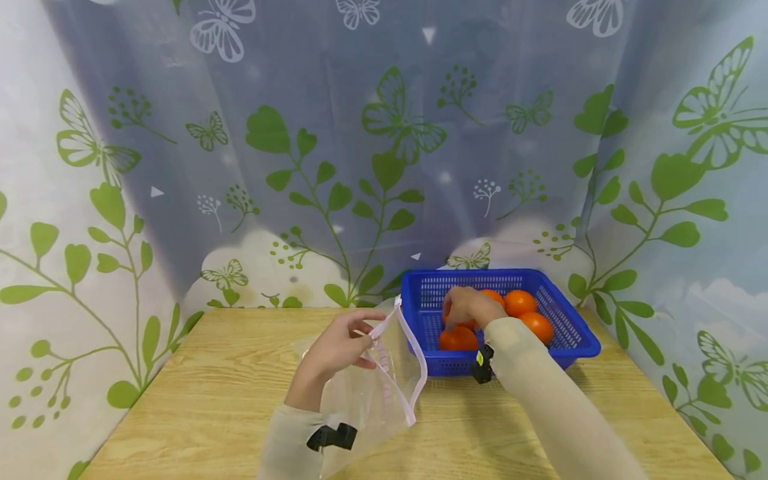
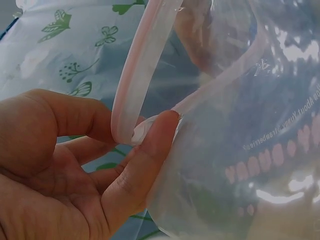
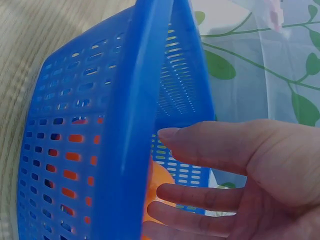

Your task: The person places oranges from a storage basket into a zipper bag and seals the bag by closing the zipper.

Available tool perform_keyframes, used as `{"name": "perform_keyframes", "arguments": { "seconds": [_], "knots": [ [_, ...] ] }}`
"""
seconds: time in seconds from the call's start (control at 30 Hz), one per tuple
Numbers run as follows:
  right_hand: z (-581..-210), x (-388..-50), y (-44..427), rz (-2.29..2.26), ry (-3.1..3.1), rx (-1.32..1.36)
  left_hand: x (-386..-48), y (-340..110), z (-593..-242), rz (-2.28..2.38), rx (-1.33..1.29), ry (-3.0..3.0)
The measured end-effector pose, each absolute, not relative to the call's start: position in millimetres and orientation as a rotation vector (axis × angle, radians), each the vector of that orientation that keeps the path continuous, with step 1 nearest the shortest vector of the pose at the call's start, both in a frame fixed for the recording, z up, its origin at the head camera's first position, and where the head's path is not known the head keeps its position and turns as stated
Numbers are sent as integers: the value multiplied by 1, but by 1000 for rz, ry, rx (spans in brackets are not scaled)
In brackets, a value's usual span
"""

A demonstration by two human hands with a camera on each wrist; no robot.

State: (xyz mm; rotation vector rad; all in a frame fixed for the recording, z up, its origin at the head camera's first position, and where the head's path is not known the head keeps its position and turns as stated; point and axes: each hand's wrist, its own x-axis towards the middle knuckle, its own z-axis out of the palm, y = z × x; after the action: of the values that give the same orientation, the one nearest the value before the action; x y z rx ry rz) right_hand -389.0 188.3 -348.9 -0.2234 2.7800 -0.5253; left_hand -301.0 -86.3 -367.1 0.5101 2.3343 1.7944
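My left hand (image 1: 339, 343) pinches the pink-edged mouth of a clear zip bag (image 1: 354, 400) between thumb and fingers. In the left wrist view the bag's mouth gapes, and the thumb (image 2: 155, 135) lies near a white slider at its corner. Pink print shows on the bag (image 2: 280, 165). My right hand (image 1: 471, 307) reaches down into a blue plastic basket (image 1: 582, 347), over an orange (image 1: 459, 339). In the right wrist view its thumb and fingers are spread apart, with fingertips beside the orange (image 3: 161, 180); the basket rim (image 3: 132, 110) partly hides that fruit.
Several more oranges (image 1: 521, 303) lie in the basket, on its right and far side. The basket stands at the back right of the wooden table (image 1: 198, 400). A butterfly-and-leaf patterned curtain (image 1: 336, 120) closes off the back and both sides.
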Motion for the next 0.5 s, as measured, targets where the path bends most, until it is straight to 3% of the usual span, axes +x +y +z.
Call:
{"name": "perform_keyframes", "arguments": {
  "seconds": [0.5],
  "knots": [
    [-358, -396, 183, -407, 2771, -174, -298, -88, -362, 1798, 523, 2330]
  ]
}}
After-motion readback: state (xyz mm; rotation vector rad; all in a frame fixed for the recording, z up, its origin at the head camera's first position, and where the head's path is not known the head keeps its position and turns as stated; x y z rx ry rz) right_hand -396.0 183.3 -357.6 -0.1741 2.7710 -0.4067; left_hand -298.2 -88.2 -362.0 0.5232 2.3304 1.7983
